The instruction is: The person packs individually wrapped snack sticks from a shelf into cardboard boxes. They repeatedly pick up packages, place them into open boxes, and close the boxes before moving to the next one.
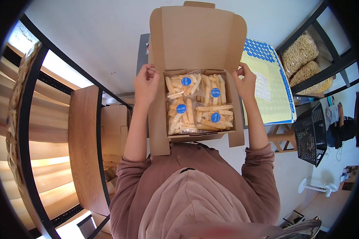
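An open brown cardboard box (197,40) stands in front of me with its lid raised and its front side flaps hanging outward. Several clear bags of pale stick-shaped snacks (182,116) fill it in two rows, each with a round blue sticker. At the lid's left edge, my left hand (146,84) is closed, fingers curled against the side flap. My right hand (245,81) pinches the lid's side flap at the right, level with the left hand. Some fingertips are hidden behind the cardboard.
Yellow sheets of blue round stickers (263,103) lie on the table right of the box. Large bags of snacks (301,51) sit on a rack beyond. A black crate (312,133) and a person's arm (340,113) are farther right. A wooden-panelled shelf (85,147) stands left.
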A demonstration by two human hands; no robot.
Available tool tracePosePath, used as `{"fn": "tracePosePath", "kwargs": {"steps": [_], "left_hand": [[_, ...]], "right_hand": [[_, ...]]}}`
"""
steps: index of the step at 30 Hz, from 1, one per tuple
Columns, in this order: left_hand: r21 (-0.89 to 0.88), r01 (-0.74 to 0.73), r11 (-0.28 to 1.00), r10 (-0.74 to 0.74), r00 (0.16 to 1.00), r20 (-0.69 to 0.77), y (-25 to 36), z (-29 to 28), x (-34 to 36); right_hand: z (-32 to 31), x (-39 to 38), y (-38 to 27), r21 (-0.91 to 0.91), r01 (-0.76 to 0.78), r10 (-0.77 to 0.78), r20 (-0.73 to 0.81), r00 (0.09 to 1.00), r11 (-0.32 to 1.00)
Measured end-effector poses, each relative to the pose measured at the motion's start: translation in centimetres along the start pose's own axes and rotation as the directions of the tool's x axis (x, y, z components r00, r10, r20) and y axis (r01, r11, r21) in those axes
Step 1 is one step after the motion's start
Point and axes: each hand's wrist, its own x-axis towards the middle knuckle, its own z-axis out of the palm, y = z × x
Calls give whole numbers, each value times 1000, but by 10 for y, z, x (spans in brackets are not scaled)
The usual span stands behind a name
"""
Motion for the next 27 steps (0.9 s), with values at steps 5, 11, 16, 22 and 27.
{"fn": "tracePosePath", "kwargs": {"steps": [5, 11, 16, 22, 27], "left_hand": [[323, -108, 940, 75, 991, 114, 31, 7, -28], [433, -153, 888, 87, 982, 169, 11, 10, -38], [244, -146, 959, 82, 964, 254, 22, 6, -28], [198, 60, 978, -144, 885, 443, 36, -8, -22], [233, -228, 945, 96, 878, 468, 23, -16, -39]], "right_hand": [[-1, -23, 3, -240, 178, -159, 96, 983, 954], [-4, -35, 2, -192, 303, -292, 86, 953, 933], [-15, -29, -11, 36, 320, -320, -3, 947, 947], [-37, -30, -7, -30, 240, -234, 134, 963, 970], [-38, -60, -12, 22, 292, -292, 89, 952, 956]]}}
